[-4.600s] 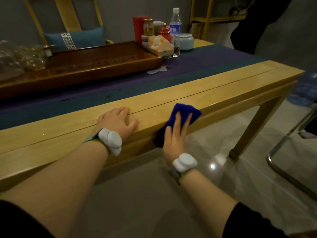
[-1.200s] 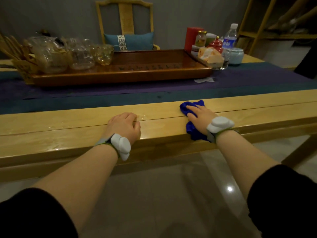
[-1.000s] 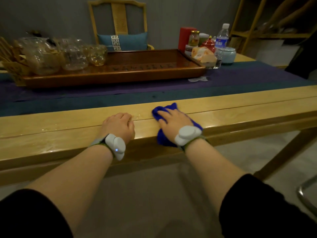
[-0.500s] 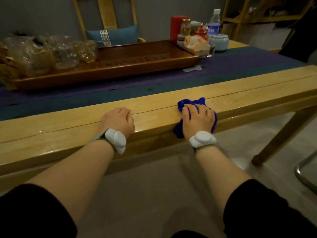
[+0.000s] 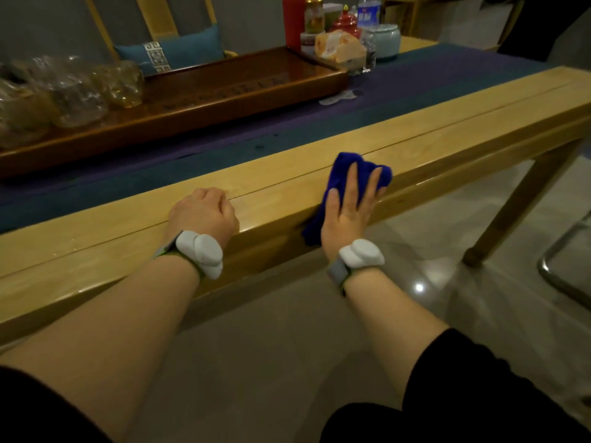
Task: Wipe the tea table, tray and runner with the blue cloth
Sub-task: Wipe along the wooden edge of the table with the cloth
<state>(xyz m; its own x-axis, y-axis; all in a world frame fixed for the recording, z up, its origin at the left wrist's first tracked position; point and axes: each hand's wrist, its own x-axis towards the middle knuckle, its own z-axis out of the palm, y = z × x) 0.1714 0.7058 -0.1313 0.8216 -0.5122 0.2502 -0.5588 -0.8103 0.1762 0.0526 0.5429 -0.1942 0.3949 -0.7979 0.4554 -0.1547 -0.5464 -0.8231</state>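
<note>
My right hand [image 5: 350, 209] presses the blue cloth [image 5: 343, 169] flat against the near edge of the light wooden tea table [image 5: 447, 123], its fingers straight and spread. The cloth drapes over the edge and hangs down the front. My left hand [image 5: 204, 215] rests on the tabletop near the edge with its fingers curled under, holding nothing. Behind them the purple and teal runner [image 5: 399, 81] lies along the table. The dark wooden tea tray [image 5: 224, 97] stands on the runner.
Glass teaware [image 5: 73, 91] crowds the tray's left end. Jars, a red box, a water bottle [image 5: 367, 14] and a wrapped packet [image 5: 339, 47] stand past the tray's right end. A chair with a blue cushion [image 5: 172, 52] is behind. A metal chair frame [image 5: 563, 273] stands right of the table leg.
My right hand has slid the cloth back and forth along the near edge, and its fingers now lie straighter and more spread. My left hand has stayed in place.
</note>
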